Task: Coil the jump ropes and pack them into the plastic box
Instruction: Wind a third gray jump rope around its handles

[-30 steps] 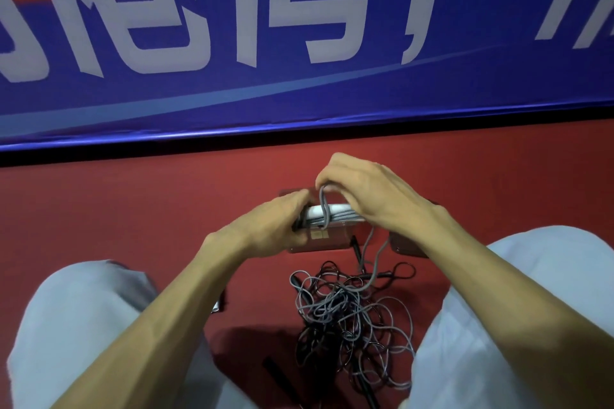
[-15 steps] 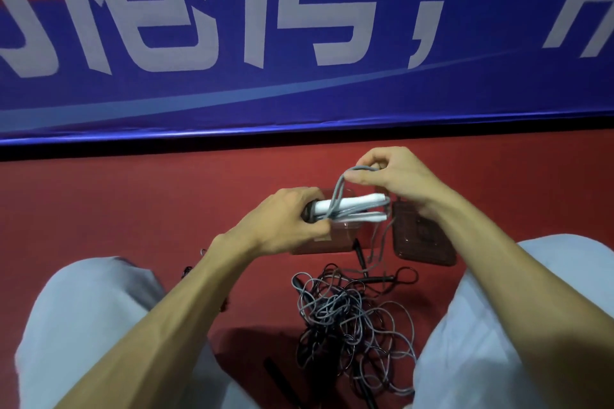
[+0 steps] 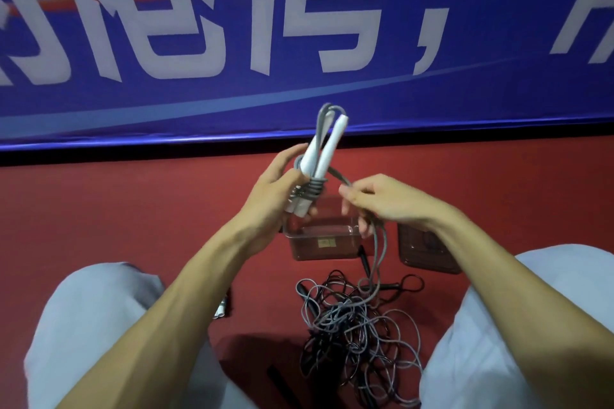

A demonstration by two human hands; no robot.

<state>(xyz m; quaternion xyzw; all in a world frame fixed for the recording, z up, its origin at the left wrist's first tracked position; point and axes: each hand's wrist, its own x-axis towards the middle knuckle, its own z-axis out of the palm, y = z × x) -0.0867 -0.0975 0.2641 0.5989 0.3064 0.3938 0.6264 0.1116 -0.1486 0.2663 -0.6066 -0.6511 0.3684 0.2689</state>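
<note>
White handles (image 3: 327,151) now upright, previously horizontal.

The left hand (image 3: 275,196) grips two white handles (image 3: 320,156) tilted upward, grey rope (image 3: 312,191) wound round them. The right hand (image 3: 382,201) pinches the rope's slack above a clear plastic box (image 3: 324,244); tangled ropes (image 3: 358,325) lie on the red floor (image 3: 116,216) between the knees
</note>
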